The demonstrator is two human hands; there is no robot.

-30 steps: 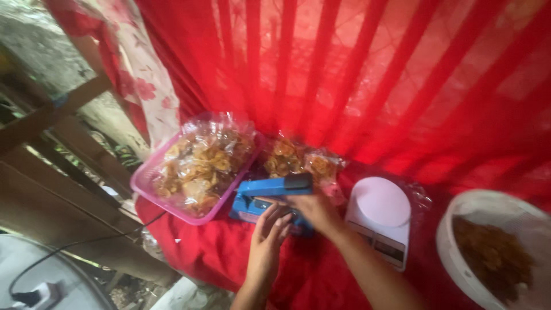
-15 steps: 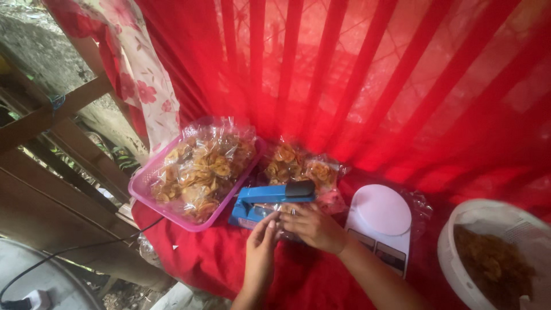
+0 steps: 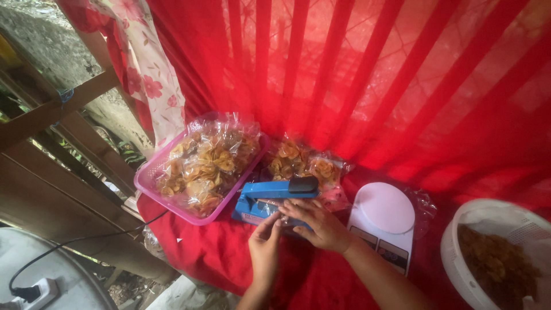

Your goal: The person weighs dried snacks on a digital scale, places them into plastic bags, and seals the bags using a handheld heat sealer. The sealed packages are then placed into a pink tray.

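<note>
Head view: our left hand (image 3: 265,248) and right hand (image 3: 317,224) pinch a thin clear bag (image 3: 287,212) under the blue sealer (image 3: 274,196) with curled fingers. We judge it light, crinkly, slippery; best held at the edges. Beyond, pink tray (image 3: 172,202) of chips.

Red-tinted backlight, soft, edge-distorted

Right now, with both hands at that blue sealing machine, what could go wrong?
The right hand and left hand lie right under the raised arm of the blue sealer, so fingers might get pinched or burned if it closes. Its black cable hangs off the table edge toward a socket and could be snagged. The pink tray, heaped with snack bags, sits close to the table's edge and could slip off.
</note>
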